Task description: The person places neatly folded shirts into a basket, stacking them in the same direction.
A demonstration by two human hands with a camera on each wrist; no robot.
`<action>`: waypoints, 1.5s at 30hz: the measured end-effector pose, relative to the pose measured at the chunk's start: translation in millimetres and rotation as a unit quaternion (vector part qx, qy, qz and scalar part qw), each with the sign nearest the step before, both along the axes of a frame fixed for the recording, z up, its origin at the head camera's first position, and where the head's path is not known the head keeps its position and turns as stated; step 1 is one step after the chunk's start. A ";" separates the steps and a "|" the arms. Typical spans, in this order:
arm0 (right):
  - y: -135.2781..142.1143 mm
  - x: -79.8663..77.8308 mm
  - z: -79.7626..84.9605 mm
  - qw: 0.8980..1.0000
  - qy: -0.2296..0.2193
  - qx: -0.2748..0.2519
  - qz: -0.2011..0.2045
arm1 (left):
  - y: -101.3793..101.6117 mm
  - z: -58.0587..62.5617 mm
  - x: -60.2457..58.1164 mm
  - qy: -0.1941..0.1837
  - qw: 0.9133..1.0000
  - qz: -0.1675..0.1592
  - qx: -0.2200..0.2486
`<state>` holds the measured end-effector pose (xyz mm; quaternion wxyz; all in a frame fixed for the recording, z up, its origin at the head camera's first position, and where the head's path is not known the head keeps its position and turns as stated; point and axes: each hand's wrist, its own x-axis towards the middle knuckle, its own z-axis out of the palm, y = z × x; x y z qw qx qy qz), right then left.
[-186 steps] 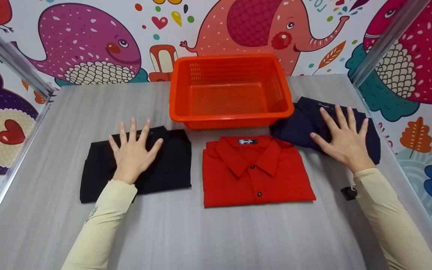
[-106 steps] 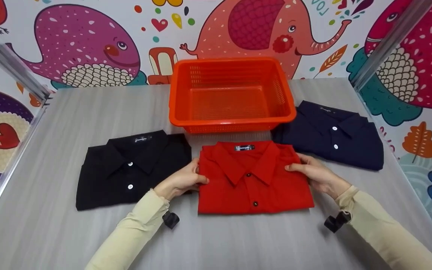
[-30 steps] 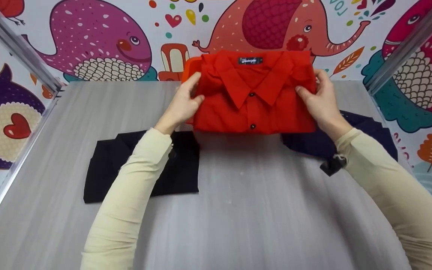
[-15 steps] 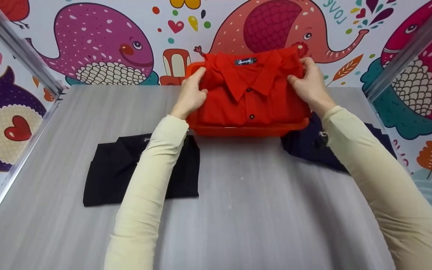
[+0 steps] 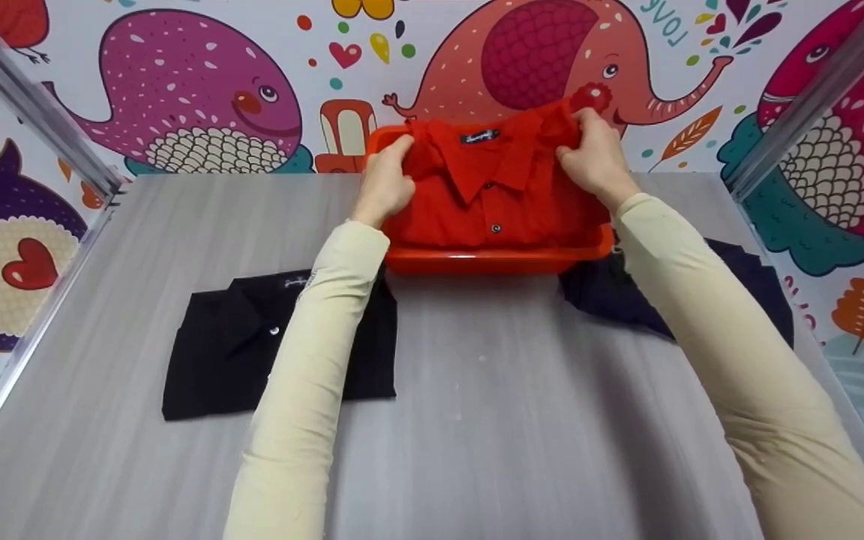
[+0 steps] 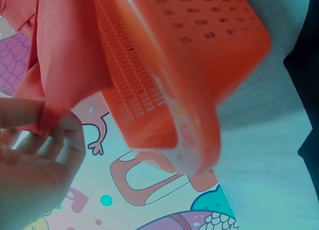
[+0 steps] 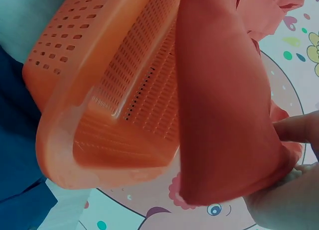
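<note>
A folded red shirt (image 5: 492,195) with a collar and dark buttons lies tilted within the orange basket (image 5: 477,259), its collar end raised at the back. My left hand (image 5: 385,180) pinches the shirt's left edge over the basket's left rim. At the other side my right hand (image 5: 595,157) grips the right shoulder, held somewhat higher. In the left wrist view the fingers pinch a corner of the red cloth (image 6: 70,51). The right wrist view has the thumb and fingers on the shirt's edge (image 7: 224,105), beside the basket's perforated wall (image 7: 60,41).
A folded black shirt (image 5: 214,352) lies at the left on the grey table (image 5: 477,420), partly behind the left sleeve. A folded navy shirt (image 5: 747,285) lies at the right, partly under the right arm. A printed wall (image 5: 199,82) stands right behind the basket.
Both hands first lay on the black and navy shirts, then took hold of the red shirt and lifted it over the basket. In the last second it has gone down into the basket, its right side higher.
</note>
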<state>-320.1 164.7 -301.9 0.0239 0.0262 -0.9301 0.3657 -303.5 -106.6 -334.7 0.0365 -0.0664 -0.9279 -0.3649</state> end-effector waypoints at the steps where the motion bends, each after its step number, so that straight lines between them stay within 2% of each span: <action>1: 0.1 -0.4 -0.7 1.000 0.000 0.001 0.000 | 0.0 -0.3 -0.1 0.000 1.000 0.000 0.000; 7: 1.4 -0.8 -8.9 1.000 -0.003 0.002 0.012 | -2.6 -4.9 0.7 0.004 1.000 -0.004 0.003; 9: 2.2 0.1 -11.2 1.000 -0.017 -0.009 0.018 | -4.2 -6.8 1.0 0.000 1.000 -0.001 -0.003; 14: 7.4 2.9 -13.5 0.998 -0.053 -0.035 0.025 | -10.5 -10.4 2.8 -0.051 0.997 0.023 -0.059; 17: 11.7 4.6 -14.9 0.997 -0.053 -0.041 0.032 | -18.0 -12.6 4.0 -0.075 0.993 0.035 -0.079; 19: 14.3 5.4 -16.9 0.997 -0.047 -0.040 0.040 | -24.4 -14.3 4.9 -0.085 0.993 0.041 -0.076; 25: 21.6 8.3 -23.9 0.998 -0.028 -0.018 0.058 | -43.8 -20.0 9.9 -0.075 0.993 0.055 -0.073; 32: 23.4 11.8 -27.3 0.997 -0.018 -0.005 0.069 | -68.3 -31.7 17.5 -0.068 0.990 0.077 -0.091; 39: 27.1 14.4 -27.5 0.997 0.003 0.009 0.079 | -83.2 -42.9 24.6 -0.067 0.987 0.064 -0.133; 45: 35.0 17.9 -29.2 0.994 0.038 0.015 0.099 | -96.5 -46.8 31.1 -0.063 0.985 0.064 -0.149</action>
